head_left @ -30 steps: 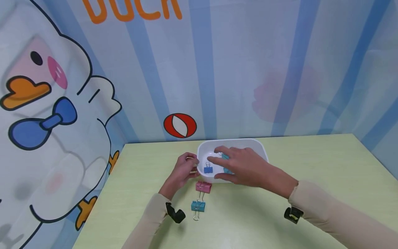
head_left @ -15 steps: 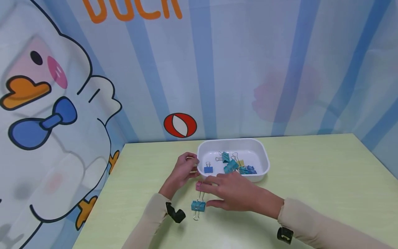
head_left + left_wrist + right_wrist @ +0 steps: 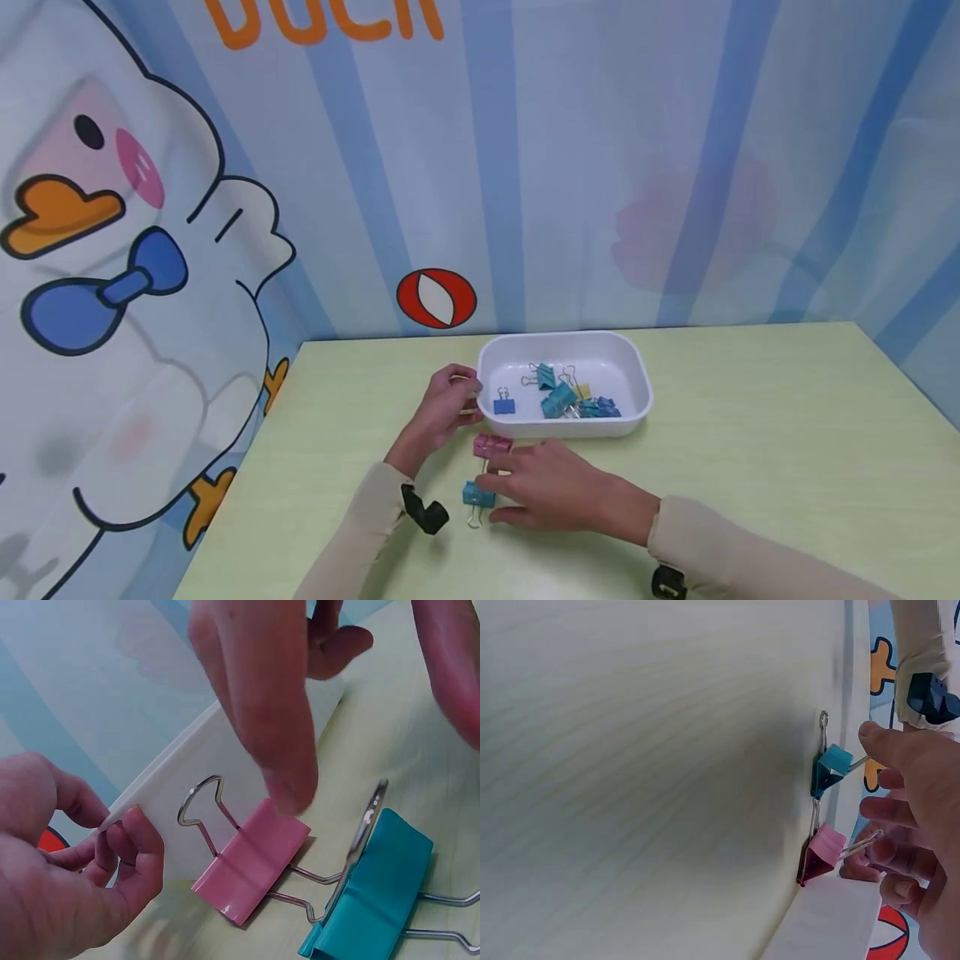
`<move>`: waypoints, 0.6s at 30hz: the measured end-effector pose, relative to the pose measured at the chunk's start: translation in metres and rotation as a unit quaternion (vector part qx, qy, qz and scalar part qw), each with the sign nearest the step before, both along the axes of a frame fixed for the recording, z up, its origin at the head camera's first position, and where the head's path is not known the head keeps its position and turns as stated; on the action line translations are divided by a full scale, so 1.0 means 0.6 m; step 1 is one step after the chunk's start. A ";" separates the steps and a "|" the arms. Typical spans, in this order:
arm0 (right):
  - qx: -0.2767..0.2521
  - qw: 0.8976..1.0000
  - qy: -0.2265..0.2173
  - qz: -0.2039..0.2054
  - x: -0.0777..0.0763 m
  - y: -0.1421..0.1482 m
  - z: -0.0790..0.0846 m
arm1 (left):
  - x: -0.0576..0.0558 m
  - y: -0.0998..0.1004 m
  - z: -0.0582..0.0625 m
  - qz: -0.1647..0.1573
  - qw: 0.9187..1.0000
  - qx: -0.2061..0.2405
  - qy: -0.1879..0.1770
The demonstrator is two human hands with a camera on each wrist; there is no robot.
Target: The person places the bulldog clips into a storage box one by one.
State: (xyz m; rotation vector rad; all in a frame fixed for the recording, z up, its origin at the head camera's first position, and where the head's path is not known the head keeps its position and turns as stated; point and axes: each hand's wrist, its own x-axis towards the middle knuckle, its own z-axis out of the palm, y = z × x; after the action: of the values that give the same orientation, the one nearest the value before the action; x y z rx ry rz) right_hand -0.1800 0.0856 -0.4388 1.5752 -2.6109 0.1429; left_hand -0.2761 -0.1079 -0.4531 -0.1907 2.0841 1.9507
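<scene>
My left hand [image 3: 441, 412] pinches the left rim of a white plastic tray [image 3: 570, 427] between thumb and fingers. In front of that tray a pink binder clip [image 3: 487, 445] lies on the table, and a teal binder clip [image 3: 474, 495] lies nearer me. The left wrist view shows a wire handle of the pink clip [image 3: 251, 862] reaching to the teal clip [image 3: 379, 892]. My right hand [image 3: 558, 490] is over this pair from the right, fingers apart and loosely bent, fingertips close above the teal clip. In the right wrist view nothing is held in the right hand [image 3: 930, 802].
Inside the tray are a blue binder clip [image 3: 504, 406] at the left and a heap of teal, yellow and blue clips [image 3: 558, 400]. The pale wooden table [image 3: 765, 433] ends at a printed cloth backdrop [image 3: 570, 167] behind the tray.
My right hand has moved from over the tray toward me, past the pink clip to the teal clip. The heap in the tray has come into sight. The left hand stays at the rim.
</scene>
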 end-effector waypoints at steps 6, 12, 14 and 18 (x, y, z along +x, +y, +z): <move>0.002 1.000 -0.016 -0.008 -0.005 -0.009 -0.018 | -0.001 0.000 0.001 -0.002 1.000 0.002 -0.001; -0.004 0.999 -0.037 -0.026 -0.006 -0.016 -0.033 | 0.000 -0.002 0.002 -0.002 1.000 0.001 0.002; -0.008 0.999 -0.037 -0.033 -0.005 -0.018 -0.037 | 0.000 -0.002 0.002 -0.003 1.000 0.001 0.004; -0.010 0.998 -0.038 -0.046 -0.004 -0.022 -0.041 | 0.001 -0.002 0.003 -0.002 1.000 0.001 0.004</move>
State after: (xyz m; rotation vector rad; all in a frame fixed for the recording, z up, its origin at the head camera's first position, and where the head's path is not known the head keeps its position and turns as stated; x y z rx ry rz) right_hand -0.1822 0.0725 -0.4632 1.4693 -2.7234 0.2247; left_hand -0.2757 -0.1090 -0.4516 -0.1774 2.0861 1.9543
